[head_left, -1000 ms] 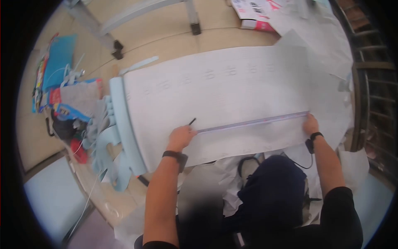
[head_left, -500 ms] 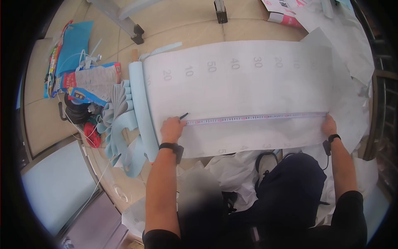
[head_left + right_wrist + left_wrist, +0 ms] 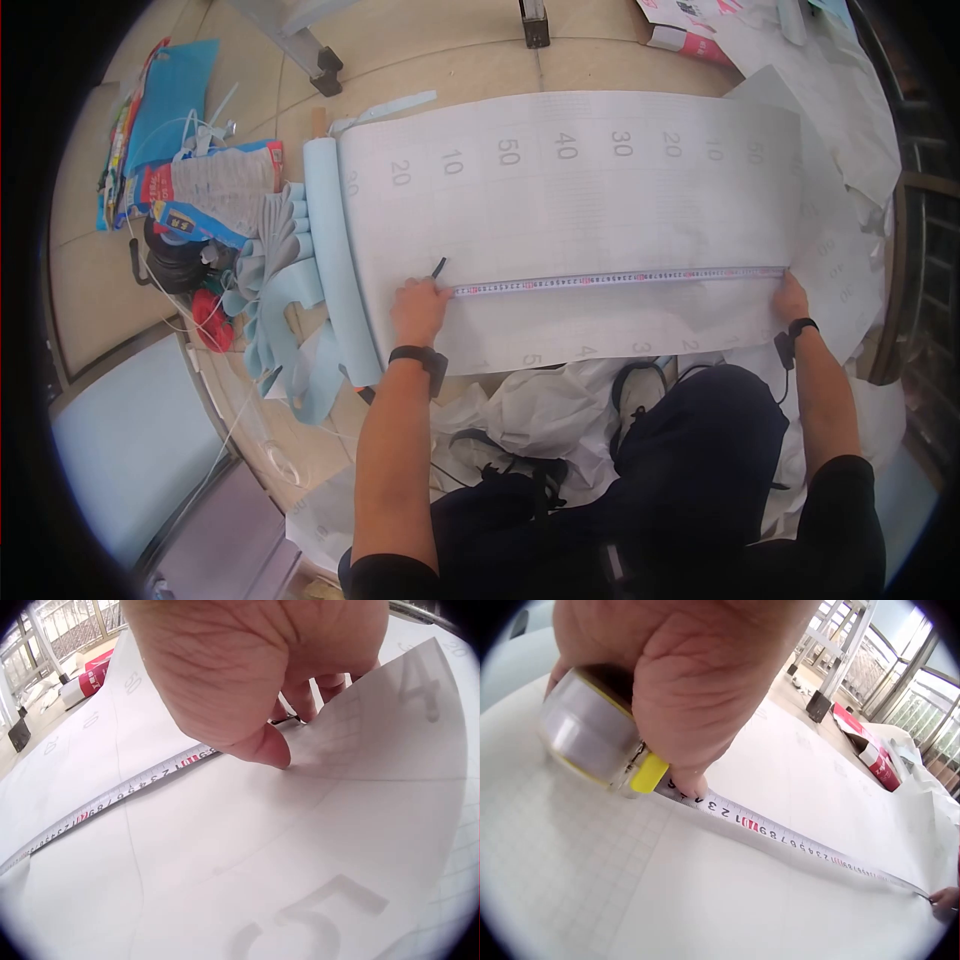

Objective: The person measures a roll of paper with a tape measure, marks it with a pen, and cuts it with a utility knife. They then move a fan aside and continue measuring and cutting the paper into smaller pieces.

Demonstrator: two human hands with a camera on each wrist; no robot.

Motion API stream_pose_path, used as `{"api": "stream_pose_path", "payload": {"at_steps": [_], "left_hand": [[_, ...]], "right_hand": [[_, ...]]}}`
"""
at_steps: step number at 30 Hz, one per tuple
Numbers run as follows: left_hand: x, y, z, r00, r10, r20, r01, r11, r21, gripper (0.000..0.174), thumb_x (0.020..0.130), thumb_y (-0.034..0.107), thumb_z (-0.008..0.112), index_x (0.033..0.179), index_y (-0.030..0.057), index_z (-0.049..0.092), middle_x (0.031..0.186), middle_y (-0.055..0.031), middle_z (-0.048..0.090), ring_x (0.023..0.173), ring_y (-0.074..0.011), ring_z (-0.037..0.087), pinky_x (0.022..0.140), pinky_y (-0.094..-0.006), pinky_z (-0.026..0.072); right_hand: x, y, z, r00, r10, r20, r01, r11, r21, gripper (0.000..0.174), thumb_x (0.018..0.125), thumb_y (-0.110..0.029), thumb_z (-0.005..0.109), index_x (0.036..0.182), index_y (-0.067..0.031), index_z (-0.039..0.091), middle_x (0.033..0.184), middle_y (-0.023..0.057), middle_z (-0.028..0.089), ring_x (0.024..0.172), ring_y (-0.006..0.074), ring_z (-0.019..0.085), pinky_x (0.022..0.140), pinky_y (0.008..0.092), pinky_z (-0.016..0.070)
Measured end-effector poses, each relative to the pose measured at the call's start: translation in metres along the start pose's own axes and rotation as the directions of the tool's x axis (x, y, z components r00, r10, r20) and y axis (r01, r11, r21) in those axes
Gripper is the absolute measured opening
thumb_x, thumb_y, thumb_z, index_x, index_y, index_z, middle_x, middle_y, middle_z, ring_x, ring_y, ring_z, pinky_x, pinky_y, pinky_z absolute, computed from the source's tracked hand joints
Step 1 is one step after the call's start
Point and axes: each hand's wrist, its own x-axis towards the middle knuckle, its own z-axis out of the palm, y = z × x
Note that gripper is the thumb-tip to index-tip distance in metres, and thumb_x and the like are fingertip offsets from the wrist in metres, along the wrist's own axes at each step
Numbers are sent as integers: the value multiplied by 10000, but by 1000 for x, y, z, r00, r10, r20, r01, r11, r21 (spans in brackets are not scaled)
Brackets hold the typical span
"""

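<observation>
A large white sheet (image 3: pixel 580 215) with printed numbers lies on the floor, its left end joining a pale blue roll (image 3: pixel 340 250). My left hand (image 3: pixel 420 312) grips the case of a tape measure (image 3: pixel 592 727), which has a yellow button (image 3: pixel 650 774); the thumb presses on the blade beside it. A dark pen (image 3: pixel 439 267) sticks out beyond the left fingers. The blade (image 3: pixel 620 281) stretches straight across the sheet to my right hand (image 3: pixel 791 298). There the right thumb and fingers pinch its metal end (image 3: pixel 285 718), mostly hidden under the hand.
Curled pale blue strips (image 3: pixel 285 300) lie left of the roll, among plastic packages (image 3: pixel 215 185) and a red bundle (image 3: pixel 211 320). Metal legs (image 3: pixel 325 70) stand behind the sheet, near a pink-and-white box (image 3: pixel 690 40). Crumpled white sheeting (image 3: pixel 545 410) surrounds my feet.
The head view has shifted, so the sheet and hands sit further left or right than before. The blade stays stretched between both hands; the pen now points more upright.
</observation>
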Motion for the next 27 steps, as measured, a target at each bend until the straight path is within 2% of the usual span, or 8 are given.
{"api": "stream_pose_path", "payload": {"at_steps": [5, 9, 11, 18, 20, 22, 24, 27], "left_hand": [[-2, 2, 0, 1000, 11, -18, -11, 1000, -8, 375, 879, 428, 651, 1042, 92, 690, 1103, -132, 619, 1077, -344, 570, 885, -463, 508], [-5, 4, 0, 999, 24, -36, -23, 999, 36, 338, 903, 390, 626, 1075, 105, 685, 1091, -103, 605, 1067, -320, 566, 852, -487, 508], [-8, 6, 0, 999, 18, -46, -17, 999, 35, 332, 903, 384, 627, 1079, 109, 684, 1088, -99, 605, 1067, -317, 566, 849, -490, 506], [-9, 4, 4, 996, 25, -82, -22, 999, 38, 316, 899, 379, 637, 1090, 133, 685, 1083, -83, 603, 1075, -303, 560, 843, -511, 493], [-10, 3, 4, 996, 22, -87, -19, 999, 33, 312, 896, 379, 640, 1090, 139, 685, 1083, -80, 602, 1078, -300, 559, 840, -511, 491], [-11, 4, 4, 996, 20, -92, -18, 999, 28, 308, 894, 379, 643, 1090, 145, 685, 1083, -78, 601, 1082, -297, 557, 837, -510, 489], [-10, 5, 4, 997, 3, -82, 0, 999, 35, 299, 890, 377, 649, 1085, 153, 683, 1080, -70, 599, 1080, -289, 555, 826, -504, 487], [-11, 2, 6, 995, 14, -98, -11, 1000, 29, 289, 889, 380, 652, 1074, 160, 684, 1073, -62, 598, 1072, -282, 554, 817, -498, 487]], "right_hand": [[-4, -13, -13, 994, 80, 74, -81, 997, -1, 594, 827, -121, 527, 1411, -39, 457, 1382, 213, 529, 1269, 383, 509, 1079, 425, 409], [9, -6, -14, 996, 55, 77, -50, 997, -64, 597, 822, -151, 545, 1405, -59, 460, 1380, 212, 526, 1274, 402, 497, 1089, 426, 400], [3, -26, -32, 971, 155, 184, -133, 983, -125, 598, 814, -201, 575, 1393, -94, 469, 1370, 202, 527, 1279, 418, 487, 1091, 494, 389], [11, -57, -54, 965, 188, 181, -124, 941, -314, 617, 808, -308, 619, 1380, -128, 474, 1382, 190, 496, 1286, 406, 483, 1051, 625, 369], [10, -89, -76, 970, 148, 193, -73, 934, -351, 626, 798, -348, 638, 1360, -111, 496, 1372, 210, 506, 1287, 399, 482, 1064, 591, 376], [22, -114, -88, 989, -63, 133, 103, 941, -322, 615, 811, -348, 631, 1336, -45, 525, 1354, 229, 525, 1279, 396, 489, 1087, 479, 391], [31, -144, -104, 957, -282, 69, 290, 924, -249, 624, 824, -337, 628, 1339, -3, 521, 1344, 237, 538, 1274, 390, 495, 1089, 429, 397], [2, -243, -155, 870, -488, 66, 492, 866, -89, 629, 824, -315, 646, 1340, 23, 522, 1340, 247, 548, 1275, 369, 500, 1083, 403, 401]]}}
